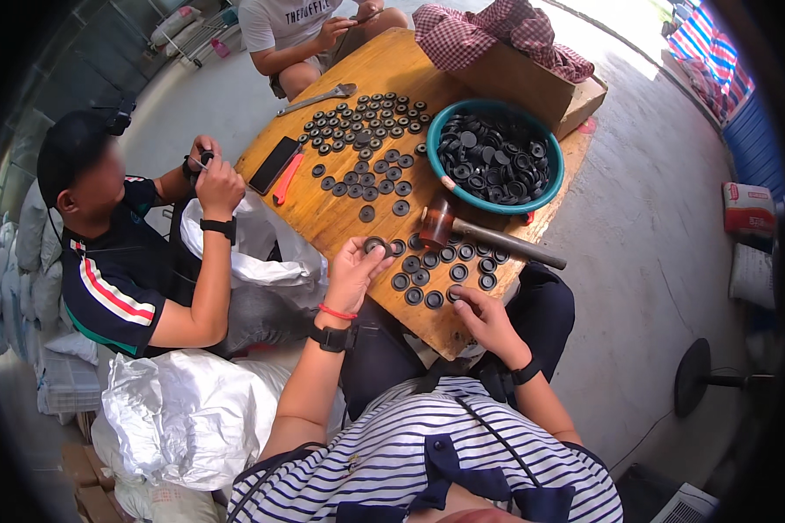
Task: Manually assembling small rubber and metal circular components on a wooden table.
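Observation:
My left hand (pixel 355 275) pinches a round black disc (pixel 376 245) just over the wooden table (pixel 323 218). Beside those fingers lies another black disc (pixel 398 247). At the table's near right edge my right hand (pixel 488 324) has its fingers closed on a small black ring-shaped disc (pixel 453 295), partly hidden by the fingertips. Several black discs with raised rims (pixel 458 273) lie between my two hands. Behind them a mallet (pixel 438 222) with a reddish-brown head rests on the table, its dark handle pointing right.
A teal basin (pixel 558 166) full of black discs stands at the back right, by a cardboard box (pixel 519 83) with checked cloth. More discs (pixel 366 118), a phone (pixel 276 165), a red-handled cutter (pixel 288 179) and an adjustable wrench (pixel 318 98) lie leftward. Co-workers sit left (pixel 113 261) and opposite (pixel 288 35).

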